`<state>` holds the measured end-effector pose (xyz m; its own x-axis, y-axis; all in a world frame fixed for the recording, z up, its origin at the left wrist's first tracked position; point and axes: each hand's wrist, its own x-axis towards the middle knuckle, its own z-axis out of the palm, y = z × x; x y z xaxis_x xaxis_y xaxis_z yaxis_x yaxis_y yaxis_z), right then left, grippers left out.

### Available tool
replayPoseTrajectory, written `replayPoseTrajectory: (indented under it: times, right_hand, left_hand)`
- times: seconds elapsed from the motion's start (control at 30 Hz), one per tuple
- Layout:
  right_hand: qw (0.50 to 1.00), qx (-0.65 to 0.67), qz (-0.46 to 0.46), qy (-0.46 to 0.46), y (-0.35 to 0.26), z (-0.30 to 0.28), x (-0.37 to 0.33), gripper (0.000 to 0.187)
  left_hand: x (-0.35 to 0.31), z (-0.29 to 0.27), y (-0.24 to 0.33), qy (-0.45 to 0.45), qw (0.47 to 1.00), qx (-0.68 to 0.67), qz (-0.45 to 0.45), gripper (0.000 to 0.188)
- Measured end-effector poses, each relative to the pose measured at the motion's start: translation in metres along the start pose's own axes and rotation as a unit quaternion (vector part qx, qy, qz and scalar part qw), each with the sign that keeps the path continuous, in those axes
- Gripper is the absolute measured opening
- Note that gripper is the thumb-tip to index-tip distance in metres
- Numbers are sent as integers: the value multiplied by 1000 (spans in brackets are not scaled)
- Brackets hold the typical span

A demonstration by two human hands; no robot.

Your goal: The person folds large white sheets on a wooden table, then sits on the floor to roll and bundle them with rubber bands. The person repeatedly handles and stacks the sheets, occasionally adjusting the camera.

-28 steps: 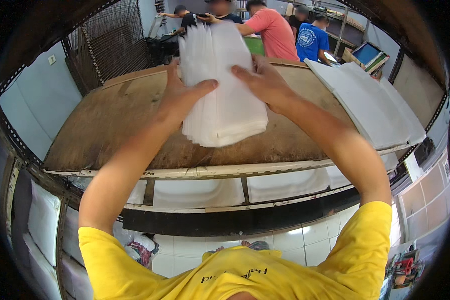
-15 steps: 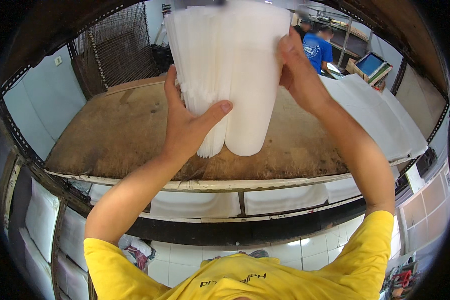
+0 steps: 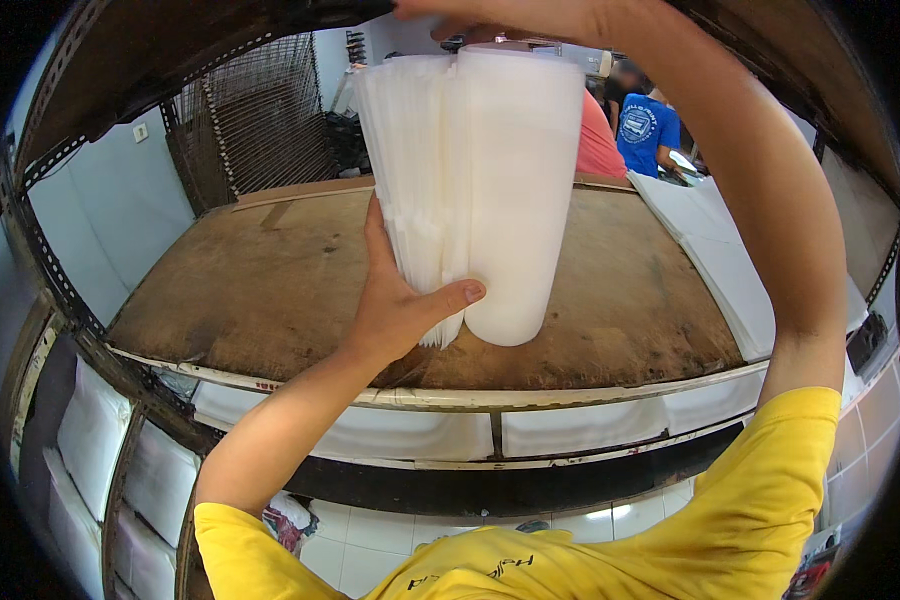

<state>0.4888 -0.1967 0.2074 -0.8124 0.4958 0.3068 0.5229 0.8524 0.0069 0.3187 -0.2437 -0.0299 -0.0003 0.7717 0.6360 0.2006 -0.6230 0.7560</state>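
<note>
A thick stack of translucent white sheets [image 3: 520,200] stands upright on the brown wooden tabletop [image 3: 260,290]. Its right part bends round with a smooth rounded face, while many thin sheet edges fan out on its left. My left hand [image 3: 400,310] grips the lower left side, with the thumb across the front and the fingers mostly hidden behind. Over the top of the stack reaches my right hand [image 3: 520,18], its fingers stretched out to the left. It is partly cut by the picture's upper edge, so contact with the sheets is unclear.
Large white sheets [image 3: 715,250] lie on the table's right end. Perforated metal posts [image 3: 55,250] frame the left side, and a dark rack [image 3: 270,125] stands behind. A person in a blue shirt [image 3: 648,130] is beyond the table, near a red-pink shape [image 3: 597,140]. White bundles [image 3: 400,430] fill a lower shelf.
My right hand has left the stack's right side and moved up over its top. My left hand keeps its grip. The view has shifted, and a red-pink shape now shows behind the stack.
</note>
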Motion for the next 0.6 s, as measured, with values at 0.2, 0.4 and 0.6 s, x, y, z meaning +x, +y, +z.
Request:
replayPoseTrajectory:
  times: [0.2,0.4,0.6]
  right_hand:
    - [999,6,-25,-25,-14,5,-1,94]
    - [999,3,-37,-32,-23,13,-11,99]
    - [999,3,-52,-9,-32,10,-17,104]
  left_hand:
    - [-1,-7,-7,-14,1000,5,-16,129]
    - [-1,-2,-8,-17,999,-19,-39,129]
    - [-1,-3,-3,-16,1000,1,-24,129]
